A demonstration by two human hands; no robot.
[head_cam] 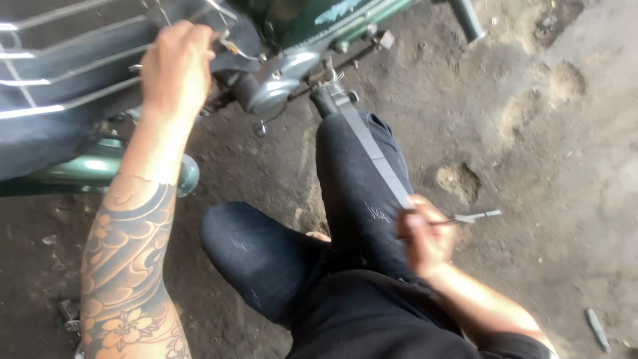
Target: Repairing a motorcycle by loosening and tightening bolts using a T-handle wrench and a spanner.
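Note:
My left hand reaches up against the underside of a green motorcycle, fingers curled near its chrome engine casing; what it grips is hidden. My right hand is closed on a long flat metal bar that runs up to a part under the engine, and a thin metal tool sticks out from the same fist to the right. My legs in dark trousers lie between both hands.
A chrome rack with bars and a green exhaust or frame tube are at the left. The ground is stained, uneven dirt with pits. A small metal piece lies at lower right.

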